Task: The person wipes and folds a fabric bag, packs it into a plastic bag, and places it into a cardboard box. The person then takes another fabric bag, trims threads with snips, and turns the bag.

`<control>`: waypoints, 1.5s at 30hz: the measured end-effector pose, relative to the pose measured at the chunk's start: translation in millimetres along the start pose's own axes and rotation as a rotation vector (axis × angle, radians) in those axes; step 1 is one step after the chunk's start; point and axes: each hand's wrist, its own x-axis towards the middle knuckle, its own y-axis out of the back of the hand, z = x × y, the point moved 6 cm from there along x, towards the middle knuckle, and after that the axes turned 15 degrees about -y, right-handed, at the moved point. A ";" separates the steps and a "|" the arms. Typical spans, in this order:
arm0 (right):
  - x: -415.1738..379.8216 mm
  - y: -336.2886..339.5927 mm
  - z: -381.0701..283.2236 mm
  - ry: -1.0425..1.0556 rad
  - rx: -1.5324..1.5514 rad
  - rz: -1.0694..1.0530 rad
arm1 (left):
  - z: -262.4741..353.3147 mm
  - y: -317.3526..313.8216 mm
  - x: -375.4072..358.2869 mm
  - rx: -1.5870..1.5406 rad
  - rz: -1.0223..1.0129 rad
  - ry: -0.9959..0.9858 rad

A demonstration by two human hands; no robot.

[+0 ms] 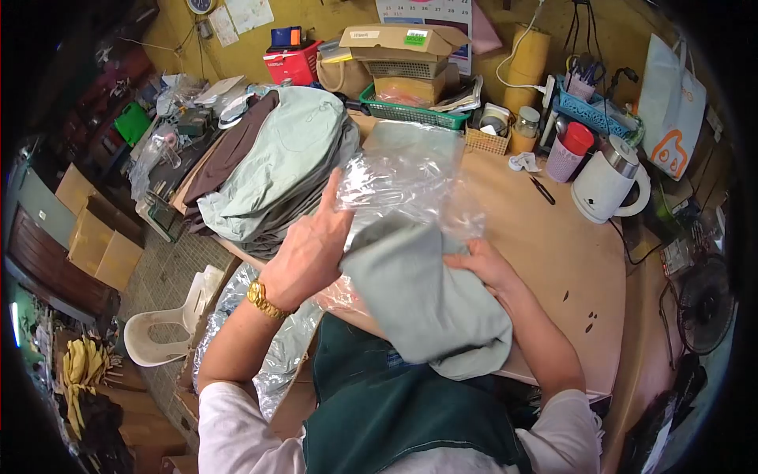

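Note:
A folded grey-green garment (426, 292) hangs tilted in front of my body, over the table's near edge. My right hand (483, 265) grips its right side, thumb on top and the other fingers hidden underneath. Against its upper part lies a crinkled clear plastic bag (399, 182), partly overlapping the cloth. My left hand (309, 245), with a gold watch (265, 300) at the wrist, is at the bag's left edge. Its index finger stretches along the plastic while its other fingertips are mostly hidden; it seems to hold the bag's edge.
Left on the table (545, 261) is a pile of folded garments (284, 150). Behind stand a green basket (414, 114) and cardboard boxes. A white kettle (608, 180), a red cup (575, 141) and black snips (542, 189) occupy the right. A plastic chair (170, 324) stands lower left.

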 end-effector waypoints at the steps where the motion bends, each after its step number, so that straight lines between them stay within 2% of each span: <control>1: 14.9 4.7 5.2 -0.006 0.117 0.029 | 4.6 2.6 -1.2 -0.012 -0.069 -0.007; 2: 25.3 7.1 6.8 -0.001 0.117 0.027 | 8.4 1.7 -3.4 -0.026 -0.135 -0.010; 4: 43.2 11.9 13.9 -0.080 0.321 -0.002 | 14.2 -7.9 -7.0 -0.004 -0.145 -0.051; 8: 92.5 -16.8 13.8 -0.009 0.243 -0.078 | 47.4 -36.3 5.1 -0.091 -0.280 -0.008; 11: 129.5 -24.0 10.8 0.226 -0.084 -0.072 | 81.8 -55.2 13.5 -0.178 -0.339 -0.084; 12: 119.6 -35.2 -3.6 0.463 0.047 0.040 | 97.2 -57.1 14.8 -0.147 -0.328 -0.159; 14: 88.8 -40.2 -29.5 0.701 0.181 0.151 | 114.8 -61.3 11.0 -0.112 -0.316 -0.234; 16: 64.4 -38.0 -62.1 0.478 0.330 0.107 | 122.2 -56.1 11.0 -0.105 -0.129 -0.301; 17: 59.7 -31.9 -72.3 0.404 0.381 0.094 | 116.7 -45.3 12.5 -0.104 -0.210 -0.236; 19: 52.5 18.2 -77.9 0.290 0.412 0.546 | 99.2 -36.9 4.6 -0.188 -0.134 -0.174; 20: 33.4 37.0 -103.4 0.484 0.071 0.766 | 90.8 -32.6 2.6 -0.270 -0.055 -0.108; 21: 13.7 50.0 -122.2 0.548 -0.303 0.906 | 91.8 -30.4 3.9 -0.271 -0.053 -0.112; 22: -6.9 61.8 -138.9 0.620 -0.654 1.091 | 96.5 -20.7 6.7 -0.376 0.051 -0.130; 23: -19.5 64.9 -147.9 0.545 -1.026 1.193 | 103.1 -11.0 8.7 -0.486 0.153 -0.145; 24: -35.9 55.0 -154.5 0.532 -1.035 1.194 | 109.9 -4.2 9.8 -0.603 0.254 -0.156; 25: -54.6 31.1 -158.6 0.532 -1.311 1.260 | 116.9 -6.4 14.6 -0.625 0.217 -0.161; 28: -58.0 12.8 -107.8 0.287 -1.480 0.929 | 133.7 -34.3 30.6 -0.677 0.179 -0.146; 29: -54.8 12.1 -77.7 0.170 -1.425 0.624 | 138.0 -41.1 34.7 -0.740 0.178 -0.150; 30: -50.1 18.8 -44.4 0.233 -1.226 0.324 | 141.5 -45.6 35.7 -0.752 0.178 -0.162; 32: -49.2 24.6 -25.3 0.285 -1.006 0.047 | 155.8 -53.9 32.7 -0.782 0.138 -0.260; 33: -40.2 24.7 -26.3 0.139 -1.072 0.038 | 163.2 -59.1 29.3 -0.805 0.079 -0.289; 34: -23.6 40.9 -13.4 0.079 -1.179 0.133 | 167.1 -60.3 26.2 -0.811 0.077 -0.298; 36: 7.8 73.1 12.1 -0.068 -1.398 0.304 | 177.2 -72.2 17.9 -0.869 -0.140 -0.274; 38: 14.5 95.6 21.4 0.031 -1.724 0.987 | 183.9 -78.0 10.4 -0.885 -0.222 -0.270; 39: 16.2 99.8 28.1 0.026 -1.722 1.003 | 188.2 -81.0 3.3 -0.817 -0.244 -0.351; 41: 23.1 102.1 46.9 -0.005 -1.653 0.796 | 180.3 -71.6 -2.2 -0.748 -0.268 -0.447; 43: 19.0 93.7 41.4 -0.059 -1.717 0.828 | 170.7 -33.2 -8.9 -0.705 -0.449 -0.592; 44: 15.8 84.6 38.7 -0.108 -1.778 0.846 | 160.6 -11.0 0.2 -0.709 -0.449 -0.598; 45: 10.9 67.5 32.7 -0.115 -1.777 0.849 | 146.0 6.2 15.9 -0.678 -0.553 -0.571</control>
